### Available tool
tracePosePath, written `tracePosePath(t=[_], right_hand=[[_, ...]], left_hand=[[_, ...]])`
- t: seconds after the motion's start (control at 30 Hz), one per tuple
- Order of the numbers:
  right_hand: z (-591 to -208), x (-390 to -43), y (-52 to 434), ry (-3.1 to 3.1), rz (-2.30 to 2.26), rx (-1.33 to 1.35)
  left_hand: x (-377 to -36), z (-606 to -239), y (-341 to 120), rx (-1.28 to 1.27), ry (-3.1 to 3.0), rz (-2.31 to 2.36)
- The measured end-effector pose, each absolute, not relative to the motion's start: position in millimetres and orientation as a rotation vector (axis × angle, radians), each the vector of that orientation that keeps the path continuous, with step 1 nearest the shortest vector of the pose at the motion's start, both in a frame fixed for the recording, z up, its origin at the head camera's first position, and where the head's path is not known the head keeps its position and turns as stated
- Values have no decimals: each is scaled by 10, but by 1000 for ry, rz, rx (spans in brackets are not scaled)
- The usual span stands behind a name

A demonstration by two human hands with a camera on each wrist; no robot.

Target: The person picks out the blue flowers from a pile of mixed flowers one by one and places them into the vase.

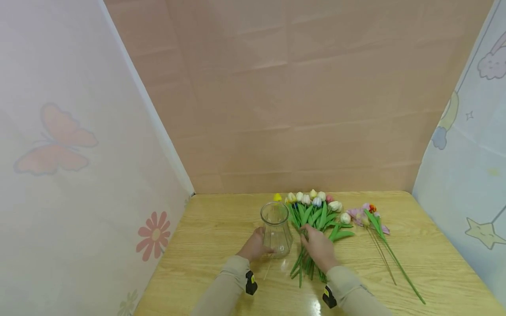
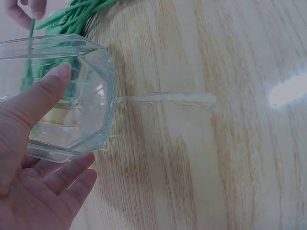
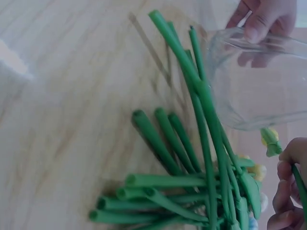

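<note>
My left hand (image 1: 253,245) grips a clear glass vase (image 1: 278,239) low on its side; in the left wrist view the thumb (image 2: 45,91) lies across the glass. The vase's wide round rim faces up. Just right of it, a bunch of artificial tulips (image 1: 316,217) lies on the table, white, yellow, pink and pale blue heads to the back and green stems (image 3: 211,110) to the front. My right hand (image 1: 319,248) is over the bunch and pinches a green stem (image 3: 300,189). A yellow tulip head (image 3: 271,139) shows near those fingers; the held stem's far end is hidden.
On the right of the wooden table (image 1: 205,228) lie a long-stemmed red-orange tulip (image 1: 395,256) and pinkish-purple flowers (image 1: 359,215) on thin brown stems. A brown backdrop (image 1: 276,109) stands behind, with printed cloths (image 1: 79,197) at both sides.
</note>
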State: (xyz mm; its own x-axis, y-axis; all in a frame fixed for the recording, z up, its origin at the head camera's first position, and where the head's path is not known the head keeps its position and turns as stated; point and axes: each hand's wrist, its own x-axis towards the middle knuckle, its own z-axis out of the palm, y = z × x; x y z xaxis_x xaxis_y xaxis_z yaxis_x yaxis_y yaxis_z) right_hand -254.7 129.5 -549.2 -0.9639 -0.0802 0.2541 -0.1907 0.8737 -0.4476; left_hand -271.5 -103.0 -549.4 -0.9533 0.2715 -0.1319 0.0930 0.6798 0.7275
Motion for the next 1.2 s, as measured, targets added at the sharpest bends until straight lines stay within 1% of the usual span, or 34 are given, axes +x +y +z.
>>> tracePosePath(t=[0.3, 0.53, 0.8, 1.07, 1.2], right_hand=[[-5280, -2597, 1514, -2705, 648, 186], [-5174, -2607, 1829, -2650, 686, 139], [-5204, -2585, 2270, -2511, 653, 51], [-5236, -2505, 2616, -2466, 676, -129], [-5274, -2458, 2777, -2477, 630, -178]], left_hand=[[-2747, -5485, -1007, 298, 2696, 1083], [-2749, -5486, -983, 292, 2682, 1109], [-2740, -5537, -985, 305, 2665, 1134], [-2742, -5542, -1003, 289, 2688, 1086], [-2757, -5559, -1007, 296, 2701, 1082]])
